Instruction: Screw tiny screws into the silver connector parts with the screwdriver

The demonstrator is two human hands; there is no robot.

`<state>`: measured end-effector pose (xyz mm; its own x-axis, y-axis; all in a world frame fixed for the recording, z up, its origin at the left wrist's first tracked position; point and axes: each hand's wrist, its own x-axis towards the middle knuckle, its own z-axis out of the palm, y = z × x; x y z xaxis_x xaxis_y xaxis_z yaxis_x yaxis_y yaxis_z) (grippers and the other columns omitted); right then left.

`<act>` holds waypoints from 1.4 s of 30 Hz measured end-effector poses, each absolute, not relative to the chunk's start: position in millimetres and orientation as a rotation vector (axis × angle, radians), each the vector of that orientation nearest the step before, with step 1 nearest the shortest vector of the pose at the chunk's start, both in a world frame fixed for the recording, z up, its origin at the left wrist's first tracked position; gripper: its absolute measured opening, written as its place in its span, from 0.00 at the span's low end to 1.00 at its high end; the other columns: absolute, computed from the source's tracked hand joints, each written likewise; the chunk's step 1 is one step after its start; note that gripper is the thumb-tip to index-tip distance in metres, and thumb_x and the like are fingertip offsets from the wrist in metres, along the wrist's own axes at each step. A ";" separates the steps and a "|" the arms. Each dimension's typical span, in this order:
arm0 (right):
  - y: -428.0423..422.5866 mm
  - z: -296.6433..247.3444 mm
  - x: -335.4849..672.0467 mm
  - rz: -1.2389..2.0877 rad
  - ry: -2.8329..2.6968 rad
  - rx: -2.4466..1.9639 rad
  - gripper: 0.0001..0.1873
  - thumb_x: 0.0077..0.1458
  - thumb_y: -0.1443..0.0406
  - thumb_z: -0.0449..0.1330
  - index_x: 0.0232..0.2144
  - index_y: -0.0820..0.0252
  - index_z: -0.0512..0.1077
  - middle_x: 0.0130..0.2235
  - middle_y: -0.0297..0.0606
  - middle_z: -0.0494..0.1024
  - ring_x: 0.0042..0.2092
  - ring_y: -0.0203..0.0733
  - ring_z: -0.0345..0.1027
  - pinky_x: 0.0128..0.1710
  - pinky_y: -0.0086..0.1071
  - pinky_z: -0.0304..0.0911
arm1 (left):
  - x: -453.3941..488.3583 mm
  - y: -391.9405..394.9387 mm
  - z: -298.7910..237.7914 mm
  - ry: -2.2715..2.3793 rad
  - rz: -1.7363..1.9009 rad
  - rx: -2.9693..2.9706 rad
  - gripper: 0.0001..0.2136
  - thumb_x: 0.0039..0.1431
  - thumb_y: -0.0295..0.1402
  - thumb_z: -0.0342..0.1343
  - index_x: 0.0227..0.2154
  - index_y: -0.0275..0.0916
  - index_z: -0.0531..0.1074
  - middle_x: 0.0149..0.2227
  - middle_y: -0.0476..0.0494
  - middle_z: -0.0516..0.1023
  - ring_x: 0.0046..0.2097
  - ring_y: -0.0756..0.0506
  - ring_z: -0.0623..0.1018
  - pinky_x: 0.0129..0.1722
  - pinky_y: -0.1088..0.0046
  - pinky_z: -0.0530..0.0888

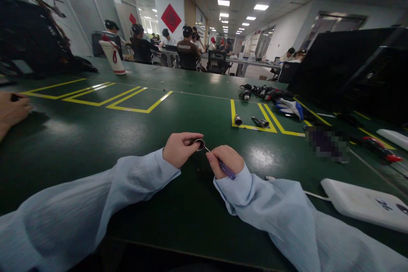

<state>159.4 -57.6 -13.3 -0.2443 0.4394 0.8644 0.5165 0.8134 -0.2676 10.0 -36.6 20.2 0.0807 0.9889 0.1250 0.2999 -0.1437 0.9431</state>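
Note:
Between the thumb and fingers of my left hand is a small round part with a shiny metal rim, its open end turned toward my right hand. My right hand is closed around a screwdriver with a purple, see-through handle. The thin shaft points up and left, and its tip is at the part's rim; whether it touches is too small to tell. Both hands are just above the green table. Beyond them, two metal cylindrical parts, one short and one with a stem, lie at a yellow-taped box.
Dark cables and metal parts lie beyond, beside blue-and-white gloves. A white slab-like device with a cable and a red-black screwdriver are on the right. At far left is another person's hand. A white cup stands behind.

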 end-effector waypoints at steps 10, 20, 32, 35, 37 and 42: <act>-60.2 -10.9 160.1 -0.032 -1.913 -0.775 0.08 0.52 0.68 0.51 0.22 0.60 0.65 0.22 0.35 0.71 0.25 0.34 0.63 0.28 0.28 0.60 | 9.6 -37.0 17.0 1.292 1.119 1.577 0.15 0.40 0.29 0.58 0.34 0.31 0.74 0.31 0.41 0.79 0.33 0.44 0.78 0.37 0.70 0.76; -61.2 -12.2 158.9 -0.088 -1.921 -0.759 0.09 0.52 0.68 0.51 0.23 0.61 0.67 0.22 0.37 0.72 0.26 0.35 0.65 0.28 0.29 0.61 | 12.0 -38.2 21.7 1.335 1.107 1.516 0.15 0.40 0.27 0.57 0.35 0.29 0.74 0.29 0.41 0.79 0.33 0.44 0.78 0.37 0.70 0.76; -60.0 -16.5 156.9 -0.019 -1.939 -0.766 0.08 0.52 0.67 0.52 0.24 0.61 0.68 0.24 0.38 0.74 0.28 0.36 0.67 0.30 0.29 0.63 | 9.8 -36.4 18.4 1.319 1.107 1.502 0.13 0.39 0.27 0.58 0.33 0.30 0.75 0.26 0.43 0.79 0.31 0.45 0.79 0.33 0.72 0.77; -59.7 -15.5 157.5 0.035 -1.937 -0.779 0.08 0.52 0.67 0.52 0.24 0.61 0.68 0.25 0.38 0.74 0.28 0.35 0.67 0.31 0.29 0.63 | 9.9 -36.7 19.7 1.324 1.113 1.512 0.13 0.39 0.28 0.58 0.32 0.31 0.75 0.26 0.43 0.79 0.30 0.45 0.78 0.32 0.72 0.77; -60.3 -14.2 157.9 0.051 -1.944 -0.793 0.08 0.52 0.67 0.51 0.24 0.60 0.68 0.25 0.38 0.74 0.28 0.36 0.67 0.31 0.30 0.63 | 10.0 -36.7 20.3 1.324 1.108 1.515 0.13 0.39 0.28 0.58 0.32 0.31 0.75 0.26 0.43 0.79 0.31 0.45 0.78 0.33 0.72 0.76; -64.4 -10.2 160.0 0.063 -1.910 -0.777 0.08 0.52 0.67 0.51 0.23 0.60 0.66 0.23 0.36 0.73 0.26 0.34 0.66 0.29 0.28 0.62 | 10.3 -38.9 21.8 1.312 1.091 1.506 0.13 0.39 0.27 0.58 0.32 0.30 0.75 0.27 0.42 0.79 0.31 0.45 0.78 0.34 0.72 0.76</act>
